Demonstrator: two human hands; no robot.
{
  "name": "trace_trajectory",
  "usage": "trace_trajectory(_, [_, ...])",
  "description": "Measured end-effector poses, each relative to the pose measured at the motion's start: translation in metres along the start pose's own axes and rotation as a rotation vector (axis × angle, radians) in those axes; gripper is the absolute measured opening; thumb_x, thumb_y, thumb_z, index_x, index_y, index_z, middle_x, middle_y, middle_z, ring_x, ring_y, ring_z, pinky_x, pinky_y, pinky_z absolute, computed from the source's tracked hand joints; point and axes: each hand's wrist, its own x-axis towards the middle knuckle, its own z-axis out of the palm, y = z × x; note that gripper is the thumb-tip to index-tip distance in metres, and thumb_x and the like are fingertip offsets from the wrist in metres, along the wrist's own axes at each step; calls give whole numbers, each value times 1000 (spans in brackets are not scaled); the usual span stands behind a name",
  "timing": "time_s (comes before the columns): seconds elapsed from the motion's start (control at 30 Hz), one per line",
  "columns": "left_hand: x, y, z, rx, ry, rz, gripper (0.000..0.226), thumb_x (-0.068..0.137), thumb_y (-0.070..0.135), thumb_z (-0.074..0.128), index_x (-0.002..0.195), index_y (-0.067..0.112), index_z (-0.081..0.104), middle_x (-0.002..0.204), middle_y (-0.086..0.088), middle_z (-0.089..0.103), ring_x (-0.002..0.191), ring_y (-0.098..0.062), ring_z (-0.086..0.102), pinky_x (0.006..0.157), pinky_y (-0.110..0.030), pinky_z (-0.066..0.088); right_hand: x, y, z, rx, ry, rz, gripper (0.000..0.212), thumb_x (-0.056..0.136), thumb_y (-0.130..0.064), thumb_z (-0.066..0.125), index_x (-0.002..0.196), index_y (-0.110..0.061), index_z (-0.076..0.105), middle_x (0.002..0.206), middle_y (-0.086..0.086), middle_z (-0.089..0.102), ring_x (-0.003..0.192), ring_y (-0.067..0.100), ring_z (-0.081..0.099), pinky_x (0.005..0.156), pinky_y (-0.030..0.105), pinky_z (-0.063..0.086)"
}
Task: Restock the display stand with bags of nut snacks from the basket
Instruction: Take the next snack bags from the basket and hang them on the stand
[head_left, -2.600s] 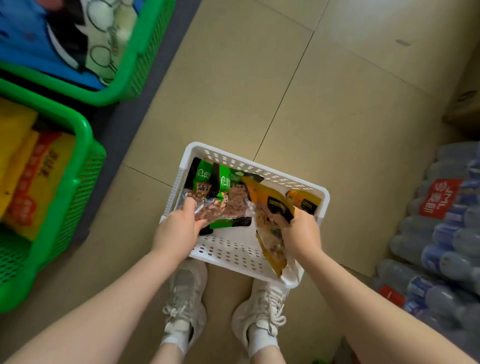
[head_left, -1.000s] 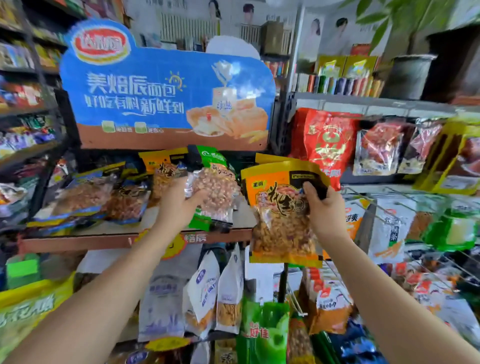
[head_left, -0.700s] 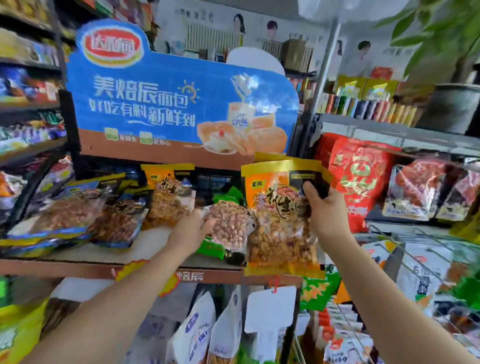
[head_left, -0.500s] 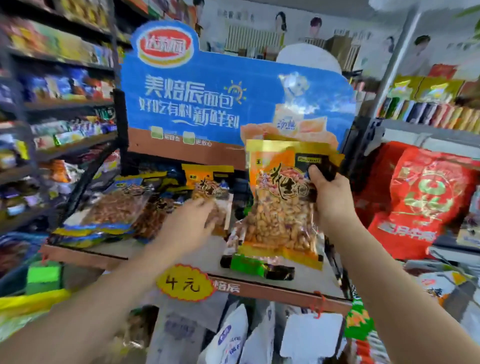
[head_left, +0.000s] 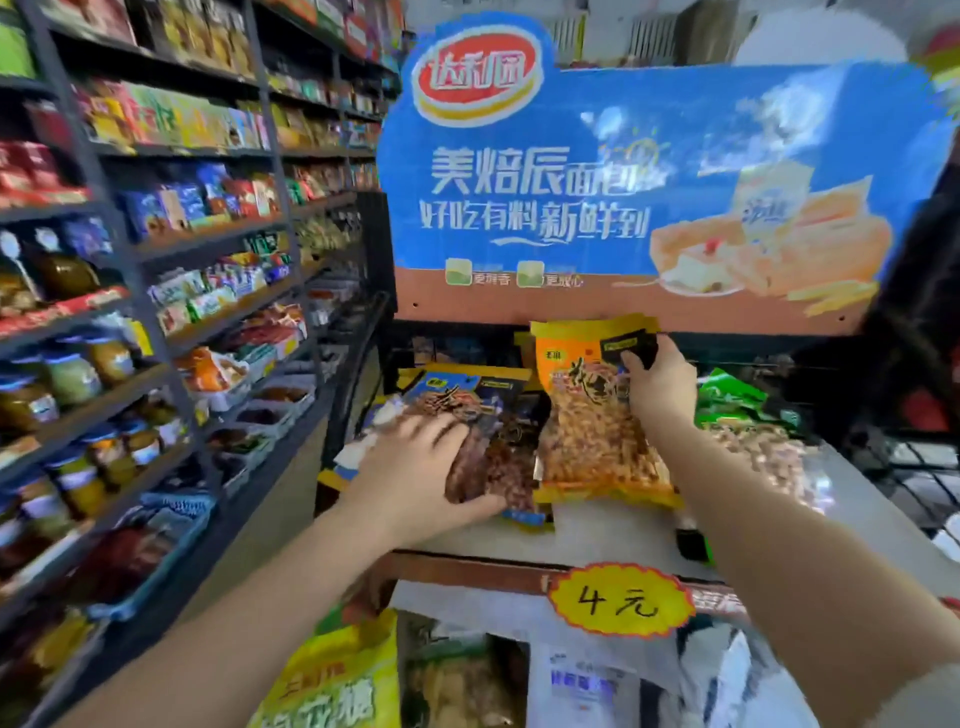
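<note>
At the display stand, the person's right hand pinches the top corner of a yellow-orange bag of nuts and holds it upright, its bottom edge touching the shelf. The left hand curls over the blue-edged bags of dark nuts lying just beside it, thumb under their lower edge. Green bags of peanuts lie to the right, behind the right forearm, and a yellow "4元" price tag is stuck on the shelf's front lip.

The blue header sign reads "美焙辰面包 好吃有料新鲜到"; the yellow price tag says "4元".
</note>
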Motion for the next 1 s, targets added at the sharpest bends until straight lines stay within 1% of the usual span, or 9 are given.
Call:
trace_trajectory(0.13, [11, 8, 12, 3, 90, -38, 74, 84, 63, 32, 140, 15, 26, 153, -3, 22, 138, -24, 20, 111, -41, 21, -12, 13, 17, -510, -71, -42, 73, 89, -26, 60, 144, -5, 18, 144, 20, 37, 131, 39, 37, 102, 49, 40])
trace_trajectory(0.2, [15, 14, 15, -32, 171, -69, 60, 88, 51, 37, 135, 14, 34, 148, -4, 31, 135, -25, 26, 107, -42, 26, -26, 14, 21, -639, -40, -101, 85, 89, -29, 59, 148, -4, 2, 153, 17, 22, 139, 35, 25, 109, 44, 33])
trace_trajectory(0.3, [19, 16, 13, -58, 167, -81, 57, 88, 50, 38, 132, 14, 38, 144, -4, 37, 131, -28, 29, 104, -42, 29, -41, 14, 10, -643, -79, -22, 95, 86, -40, 60, 147, -2, -3, 156, 18, 12, 141, 36, 21, 111, 43, 29])
trace_trajectory(0.37, [17, 16, 9, -104, 168, -51, 56, 88, 50, 39, 130, 14, 40, 141, -4, 40, 129, -28, 31, 102, -42, 33, -51, 13, -8, -605, -118, 7, 88, 86, -42, 58, 147, -3, 8, 155, 19, 14, 140, 37, 22, 112, 44, 27])
trace_trajectory(0.47, [6, 23, 1, -140, 271, 105, 48, 88, 42, 45, 126, 12, 48, 133, -5, 49, 125, -27, 37, 101, -39, 36, -72, 16, -36, -474, -83, -126, 53, 91, -33, 51, 136, -7, 39, 138, 16, 43, 126, 33, 41, 104, 43, 38])
trace_trajectory(0.57, [-11, 41, -1, -166, 362, 304, 36, 87, 29, 53, 115, 8, 59, 118, -9, 62, 114, -29, 52, 94, -40, 45, -109, 22, -70, -326, -94, -205, 28, 94, -23, 48, 114, -7, 58, 97, 8, 64, 91, 27, 60, 71, 32, 47])
trace_trajectory(0.67, [-31, 82, -1, -215, 394, 473, 33, 84, 29, 49, 101, 6, 66, 98, -10, 69, 92, -29, 64, 72, -38, 56, -154, 53, -120, -311, -46, -238, 17, 94, -20, 49, 95, -7, 60, 56, -4, 48, 51, 19, 47, 50, 32, 39])
trace_trajectory(0.83, [-78, 193, 22, -427, 260, 678, 32, 86, 30, 42, 97, 12, 66, 97, -5, 68, 84, -24, 64, 64, -33, 55, -233, 149, -214, -384, -40, 40, 19, 92, -21, 50, 86, -4, 58, 64, 6, 55, 65, 31, 56, 57, 35, 39])
trace_trajectory(1.0, [-139, 338, 83, -544, -42, 779, 25, 87, 26, 46, 96, 15, 66, 92, -5, 67, 78, -25, 62, 61, -32, 47, -333, 258, -321, -483, -131, 420, 20, 91, -25, 50, 80, -10, 57, 81, 18, 64, 83, 35, 63, 66, 37, 46])
